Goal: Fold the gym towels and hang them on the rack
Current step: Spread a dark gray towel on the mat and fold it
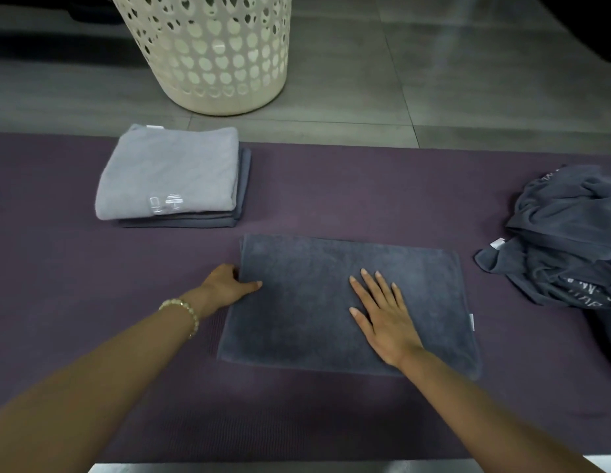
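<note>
Dark grey folded terry towel (297, 322) lay flat in the middle of the purple ribbed mat (331, 199). The right hand (387, 324) pressed on it with straight, spread fingers (374, 291). The left hand (225, 285) pinched its left edge, thumb on top, other fingers curled at the edge. A stack of folded towels (167, 172) lay behind at the left, and a crumpled dark towel pile (567, 233) at the right.

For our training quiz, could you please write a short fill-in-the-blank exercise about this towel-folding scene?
The right hand lies ___ on the dark towel.
The left hand holds that towel's ___ edge.
The folded stack has a ___ grey towel on top.
The basket stands on the ___.
Missing words: flat; left; light; floor.
</note>
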### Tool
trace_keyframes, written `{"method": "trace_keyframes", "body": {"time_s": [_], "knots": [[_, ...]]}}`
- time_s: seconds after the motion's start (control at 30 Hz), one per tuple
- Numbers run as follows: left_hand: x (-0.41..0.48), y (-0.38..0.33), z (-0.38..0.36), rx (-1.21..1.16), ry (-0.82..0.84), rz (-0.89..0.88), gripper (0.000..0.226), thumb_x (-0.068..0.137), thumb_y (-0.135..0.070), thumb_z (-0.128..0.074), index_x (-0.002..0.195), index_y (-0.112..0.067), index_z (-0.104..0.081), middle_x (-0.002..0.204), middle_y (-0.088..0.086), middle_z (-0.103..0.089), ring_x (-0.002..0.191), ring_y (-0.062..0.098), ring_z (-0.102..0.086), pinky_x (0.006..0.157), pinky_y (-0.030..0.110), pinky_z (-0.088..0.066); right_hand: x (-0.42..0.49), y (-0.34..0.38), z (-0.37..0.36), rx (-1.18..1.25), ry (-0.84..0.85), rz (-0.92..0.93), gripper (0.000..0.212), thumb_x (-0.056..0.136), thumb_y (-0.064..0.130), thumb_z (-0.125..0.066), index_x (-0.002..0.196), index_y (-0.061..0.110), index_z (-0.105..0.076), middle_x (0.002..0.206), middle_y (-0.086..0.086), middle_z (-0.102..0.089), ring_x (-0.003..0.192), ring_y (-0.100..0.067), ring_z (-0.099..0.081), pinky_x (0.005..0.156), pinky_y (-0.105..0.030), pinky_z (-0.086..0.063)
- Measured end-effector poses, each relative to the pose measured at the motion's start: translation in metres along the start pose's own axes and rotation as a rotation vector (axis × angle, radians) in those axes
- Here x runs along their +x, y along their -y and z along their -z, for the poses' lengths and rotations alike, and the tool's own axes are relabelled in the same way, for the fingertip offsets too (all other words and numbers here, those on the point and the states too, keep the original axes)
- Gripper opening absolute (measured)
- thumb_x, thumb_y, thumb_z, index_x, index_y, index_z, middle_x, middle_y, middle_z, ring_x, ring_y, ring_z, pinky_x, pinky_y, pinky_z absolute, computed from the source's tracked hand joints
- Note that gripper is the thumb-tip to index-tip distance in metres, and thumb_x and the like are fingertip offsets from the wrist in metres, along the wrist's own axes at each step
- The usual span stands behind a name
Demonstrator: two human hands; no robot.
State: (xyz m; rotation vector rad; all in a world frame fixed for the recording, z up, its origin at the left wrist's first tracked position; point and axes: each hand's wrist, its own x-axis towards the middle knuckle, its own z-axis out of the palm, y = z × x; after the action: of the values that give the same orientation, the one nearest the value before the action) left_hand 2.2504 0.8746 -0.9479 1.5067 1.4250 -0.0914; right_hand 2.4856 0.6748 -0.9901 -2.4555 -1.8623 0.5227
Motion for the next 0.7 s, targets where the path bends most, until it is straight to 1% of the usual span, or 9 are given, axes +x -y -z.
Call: {"method": "trace_keyframes", "body": {"time_s": [0.1, 0.17, 0.27, 0.37, 0.4, 0.47, 0.53, 0.6, 0.7], "knots": [[-0.002, -0.006, 0.006, -0.371, 0.192, 0.043, 0.055, 0.085, -0.024, -0.07, 0.13, 0.0, -0.051, 0.125, 0.01, -0.062, 0.105, 0.021, -0.062, 0.09, 0.029, -0.048, 0.0, 0.001, 0.006, 0.059, 0.006, 0.001, 0.087, 0.072, 0.072, 0.029, 0.148, 0.037, 0.007, 0.158, 0.014, 0.013, 0.143, -0.005, 0.022, 0.115, -0.028, 0.018], [-0.003, -0.005, 0.008, -0.489, 0.219, 0.059, 0.05, 0.087, -0.025, -0.066, 0.129, -0.003, -0.05, 0.124, 0.01, -0.061, 0.108, 0.021, -0.061, 0.09, 0.032, -0.049, -0.001, 0.002, 0.012, 0.139, -0.006, -0.011, 0.082, 0.081, 0.07, 0.015, 0.151, 0.033, -0.008, 0.16, 0.013, 0.003, 0.144, -0.004, 0.015, 0.117, -0.026, 0.014], [-0.008, 0.0, 0.01, -0.407, 0.124, 0.014, 0.029, 0.089, -0.029, -0.064, 0.113, -0.012, -0.06, 0.12, 0.009, -0.064, 0.098, 0.018, -0.064, 0.085, 0.032, -0.051, -0.006, 0.005, 0.019, 0.238, -0.017, -0.048, 0.059, 0.096, 0.052, -0.015, 0.15, 0.029, -0.022, 0.159, 0.013, -0.007, 0.145, -0.001, 0.004, 0.117, -0.023, 0.005], [-0.021, -0.013, 0.008, -0.37, 0.034, -0.142, 0.034, 0.091, -0.02, -0.063, 0.124, -0.016, -0.057, 0.114, 0.003, -0.066, 0.09, 0.011, -0.064, 0.087, 0.028, -0.053, -0.013, 0.01, 0.025, 0.446, -0.104, -0.08, 0.046, 0.1, 0.041, -0.033, 0.144, 0.028, -0.038, 0.153, 0.015, -0.026, 0.141, 0.0, -0.019, 0.118, -0.023, -0.013], [-0.027, -0.023, 0.005, -0.404, 0.054, -0.211, 0.039, 0.091, -0.016, -0.062, 0.129, -0.017, -0.053, 0.114, 0.003, -0.066, 0.09, 0.008, -0.064, 0.087, 0.025, -0.053, -0.015, 0.013, 0.029, 0.562, -0.126, -0.095, 0.042, 0.1, 0.039, -0.036, 0.14, 0.029, -0.044, 0.148, 0.015, -0.034, 0.136, 0.001, -0.03, 0.115, -0.021, -0.022], [-0.041, -0.047, -0.004, -0.431, 0.139, -0.322, 0.047, 0.091, -0.01, -0.061, 0.133, -0.024, -0.045, 0.114, 0.004, -0.065, 0.089, 0.005, -0.064, 0.077, 0.014, -0.054, -0.017, 0.02, 0.034, 0.849, -0.163, -0.159, 0.028, 0.1, 0.034, -0.04, 0.125, 0.036, -0.051, 0.132, 0.012, -0.051, 0.117, 0.003, -0.048, 0.1, -0.012, -0.038], [-0.05, -0.067, -0.021, -0.361, 0.198, -0.393, 0.05, 0.09, -0.011, -0.063, 0.132, -0.027, -0.041, 0.109, 0.0, -0.065, 0.088, 0.001, -0.063, 0.07, 0.009, -0.051, -0.016, 0.023, 0.041, 1.129, -0.209, -0.254, 0.021, 0.101, 0.028, -0.039, 0.115, 0.035, -0.054, 0.119, 0.004, -0.061, 0.101, -0.006, -0.06, 0.083, -0.015, -0.046], [-0.056, -0.079, -0.046, -0.382, 0.286, -0.384, 0.055, 0.09, -0.011, -0.063, 0.137, -0.024, -0.038, 0.107, -0.008, -0.063, 0.085, -0.001, -0.063, 0.07, 0.011, -0.053, -0.017, 0.021, 0.049, 1.347, -0.227, -0.33, 0.025, 0.103, 0.029, -0.034, 0.117, 0.027, -0.054, 0.113, -0.003, -0.064, 0.091, -0.015, -0.064, 0.075, -0.023, -0.05], [-0.065, -0.083, -0.088, -0.415, 0.454, -0.314, 0.05, 0.095, -0.015, -0.055, 0.14, -0.023, -0.035, 0.124, -0.005, -0.055, 0.094, 0.008, -0.064, 0.076, 0.015, -0.053, -0.023, 0.013, 0.052, 1.52, -0.247, -0.463, 0.029, 0.103, 0.034, -0.032, 0.119, 0.02, -0.051, 0.107, -0.002, -0.064, 0.09, -0.015, -0.064, 0.075, -0.025, -0.052]]}}
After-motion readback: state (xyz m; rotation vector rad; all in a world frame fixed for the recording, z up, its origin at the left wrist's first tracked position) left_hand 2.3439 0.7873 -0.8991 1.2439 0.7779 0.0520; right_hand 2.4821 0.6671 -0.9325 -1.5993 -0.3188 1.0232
